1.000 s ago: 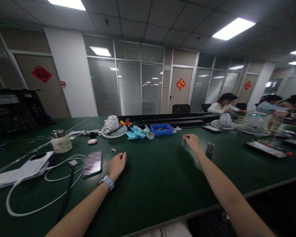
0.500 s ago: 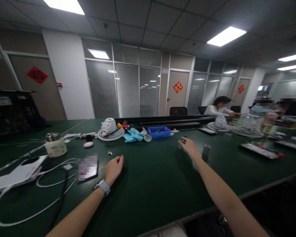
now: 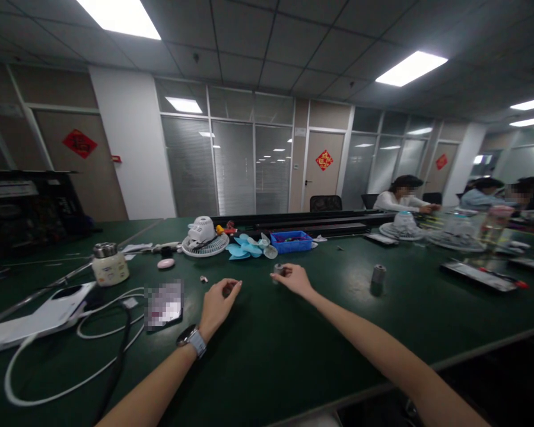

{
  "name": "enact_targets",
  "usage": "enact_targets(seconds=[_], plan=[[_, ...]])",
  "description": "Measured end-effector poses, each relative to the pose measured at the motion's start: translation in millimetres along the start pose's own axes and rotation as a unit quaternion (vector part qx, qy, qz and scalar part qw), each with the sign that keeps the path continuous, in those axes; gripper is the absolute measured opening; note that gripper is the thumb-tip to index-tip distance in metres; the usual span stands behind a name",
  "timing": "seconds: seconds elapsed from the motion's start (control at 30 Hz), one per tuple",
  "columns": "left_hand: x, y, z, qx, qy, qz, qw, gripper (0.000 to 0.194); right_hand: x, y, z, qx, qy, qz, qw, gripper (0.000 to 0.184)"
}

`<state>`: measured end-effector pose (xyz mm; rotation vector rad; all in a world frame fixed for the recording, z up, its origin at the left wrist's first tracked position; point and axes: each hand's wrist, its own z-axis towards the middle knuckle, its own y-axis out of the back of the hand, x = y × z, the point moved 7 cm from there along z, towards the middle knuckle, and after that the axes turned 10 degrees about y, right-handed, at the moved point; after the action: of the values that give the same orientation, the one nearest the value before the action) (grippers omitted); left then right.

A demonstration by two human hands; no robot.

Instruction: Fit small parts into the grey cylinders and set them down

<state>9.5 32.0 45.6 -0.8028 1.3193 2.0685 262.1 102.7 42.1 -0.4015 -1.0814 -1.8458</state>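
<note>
In the head view, the right hand (image 3: 296, 280) is out over the green table (image 3: 258, 356). Its fingers grip a small gray metal can (image 3: 277, 273). The can is held near the middle of the table, on the near side of the blue basket (image 3: 291, 241). I cannot tell if the bottom of the can touches the table.

The left hand (image 3: 218, 305) is near the can but apart from it. Its fingers are bent in, and the thumb and a fingertip are close together. I cannot tell if they touch or pinch something. A watch (image 3: 191, 340) is on the left wrist.

One more gray can (image 3: 378, 274) stands upright on the table, to the right of the right hand. The blue basket has small dark things in it. Just to the left of the basket are blue fan blades (image 3: 248, 246), and next to them is a white fan part (image 3: 202, 233) with a round white grill (image 3: 206, 246).

A tiny pink and white thing (image 3: 203, 279) lies near the left hand. A phone (image 3: 164, 305) lies to the left of that hand, close to a white cord (image 3: 78, 329). Farther left is a cream jar (image 3: 110, 265) with a metal lid. Across the table, on the right side, a person (image 3: 400, 198) in a dark hat leans over the table.
</note>
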Motion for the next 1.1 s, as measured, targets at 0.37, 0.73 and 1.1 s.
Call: enact_targets(seconds=[0.37,0.73,1.1], plan=[[-13.1,-2.9,8.4,-0.013,-0.052,-0.037,0.998,0.035,60.3,-99.4,-15.6,0.067,0.077,0.073,0.992,0.035],[14.5,6.7,15.0,-0.027,0.008,0.067,0.997,0.035,66.7,-92.1,-19.2,0.051,0.063,0.04,0.996,0.036],[36.2,-8.7,12.2,0.051,0.046,0.195,0.978,0.036,65.7,-76.7,-18.2,0.029,0.077,0.024,0.996,0.037]])
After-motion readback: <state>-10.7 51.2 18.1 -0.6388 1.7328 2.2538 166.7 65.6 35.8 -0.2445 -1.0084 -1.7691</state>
